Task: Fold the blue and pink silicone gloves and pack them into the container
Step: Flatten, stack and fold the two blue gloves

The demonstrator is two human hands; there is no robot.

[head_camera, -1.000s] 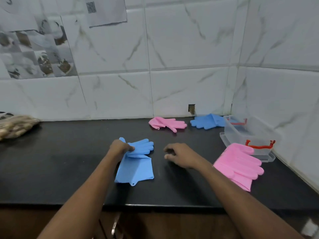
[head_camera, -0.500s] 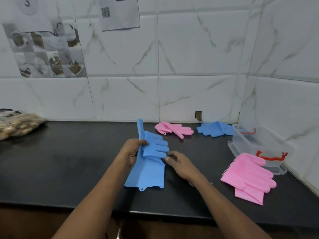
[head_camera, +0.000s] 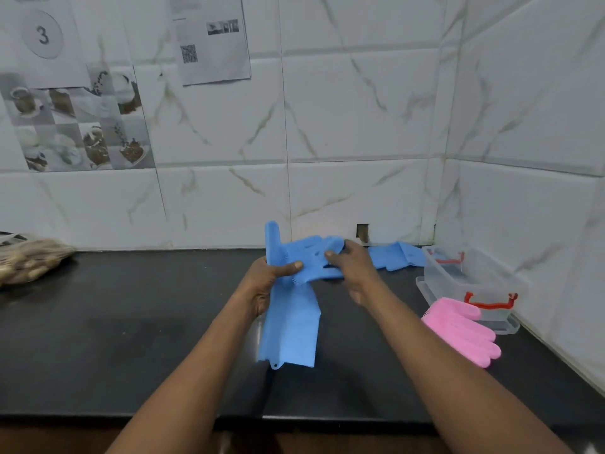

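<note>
Your left hand (head_camera: 266,283) grips the blue silicone glove with bristled palm (head_camera: 291,309) at its middle, thumb pressed across the front, while your right hand (head_camera: 352,267) curls over the glove's finger end and bends it rightward. One glove finger stands upright above your left hand; the cuff hangs down to the black stone countertop (head_camera: 131,322), its lower edge ending in a small tab. Short nubs show at the fold beside your left thumb. At the right, the clear rectangular plastic container with red handles (head_camera: 471,283) stands open by the corner of the white marble-pattern tiled wall (head_camera: 360,126); what lies inside cannot be told through the translucent wall. A pink silicone glove with a bristled edge (head_camera: 461,329) lies flat just in front of the container, fingers pointing right, touching its base rim. A second blue silicone glove (head_camera: 396,255) lies along the back wall, just left of the container, partly hidden by your right hand. A clear bag of brown lumpy contents (head_camera: 29,262) sits at the far left. Compared with half a second ago, the held glove is raised higher and its fingers are folded further over; the second pink glove by the wall, visible then, is now hidden behind your hands.
</note>
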